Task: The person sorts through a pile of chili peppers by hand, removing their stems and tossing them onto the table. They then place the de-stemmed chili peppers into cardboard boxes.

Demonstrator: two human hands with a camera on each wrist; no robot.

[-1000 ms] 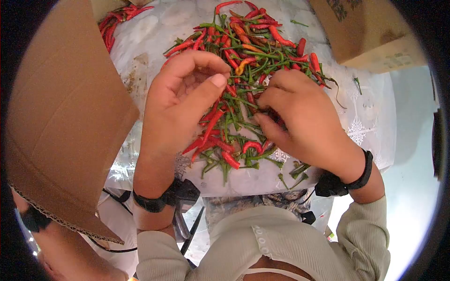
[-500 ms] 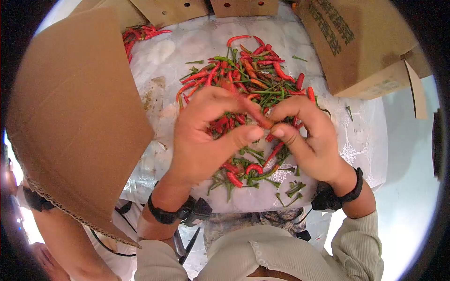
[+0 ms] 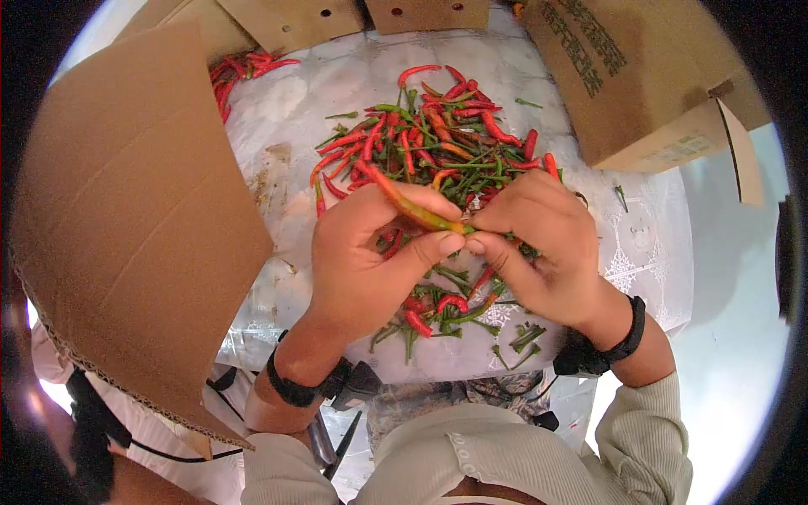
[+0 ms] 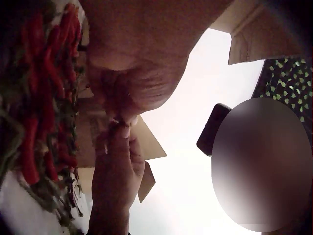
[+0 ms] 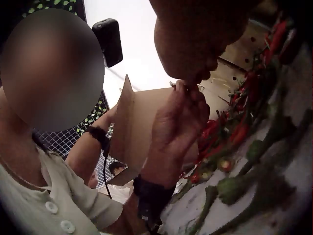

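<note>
In the head view a chili pepper (image 3: 421, 217), red at its tip and yellow-green toward the stem, slants up to the left between both hands. My left hand (image 3: 358, 257) holds its body, thumb below and fingers curled behind. My right hand (image 3: 547, 244) pinches the green stem end between thumb and forefinger, the two thumb tips almost meeting. In the right wrist view, the left hand (image 5: 178, 122) meets the right at the fingertips. Under and beyond the hands spreads a pile of red chilies (image 3: 438, 124) mixed with green stems (image 3: 528, 338).
A large cardboard flap (image 3: 143, 227) rises on the left. Cardboard boxes stand at the back (image 3: 429, 15) and right (image 3: 656, 93). More red chilies (image 3: 252, 67) lie at the back left of the covered table (image 3: 278, 109). Another person's arm (image 5: 85, 152) shows beyond the flap.
A second ago the hands were apart, the right reaching into the pile. They came together with a blurred pepper between them; now the pepper is steady, pinched at its stem. The head view has shifted.
</note>
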